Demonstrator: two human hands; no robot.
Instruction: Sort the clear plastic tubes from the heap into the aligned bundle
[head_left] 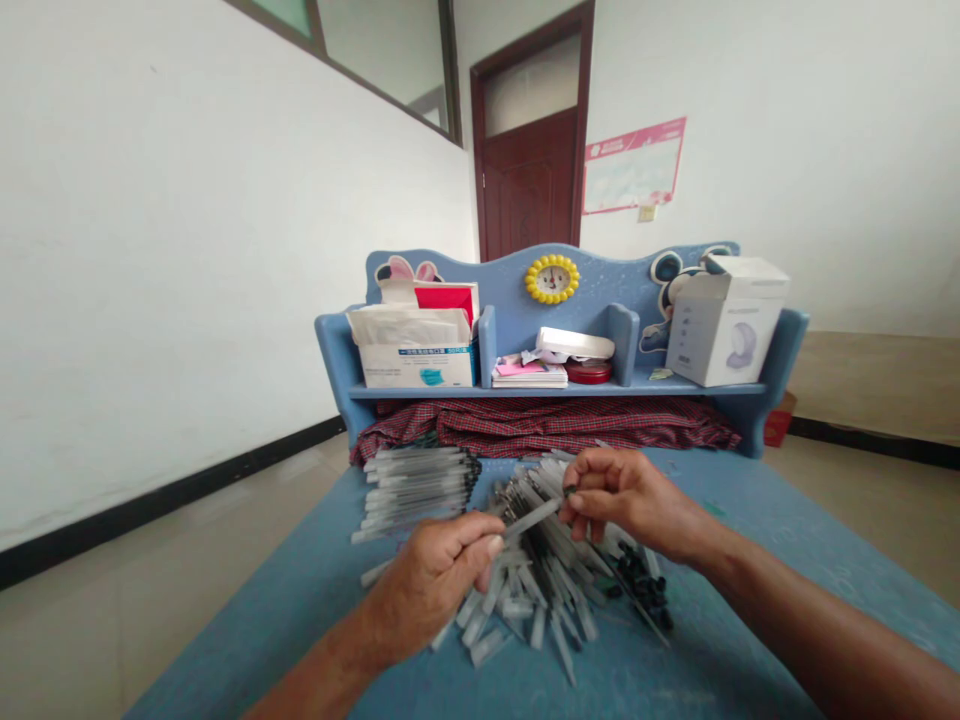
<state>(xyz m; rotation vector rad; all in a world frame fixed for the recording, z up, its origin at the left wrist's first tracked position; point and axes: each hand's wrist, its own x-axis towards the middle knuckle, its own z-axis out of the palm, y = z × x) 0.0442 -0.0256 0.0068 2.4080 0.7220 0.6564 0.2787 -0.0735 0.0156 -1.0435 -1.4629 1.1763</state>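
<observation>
Clear plastic pen, clamped by left grip at its barrel and right grip at its black tip, was held above the loose pile on the blue desk (neater row at eleven o'clock).

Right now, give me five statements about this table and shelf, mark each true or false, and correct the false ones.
The left hand grips a clear plastic tube: true.
The right hand pinches the tube's dark tip: true.
The neat bundle of tubes lies right of the loose pile: false, it lies left of the pile.
A yellow clock is on the back of the blue shelf: true.
The dark door stands open: false, it is shut.
</observation>
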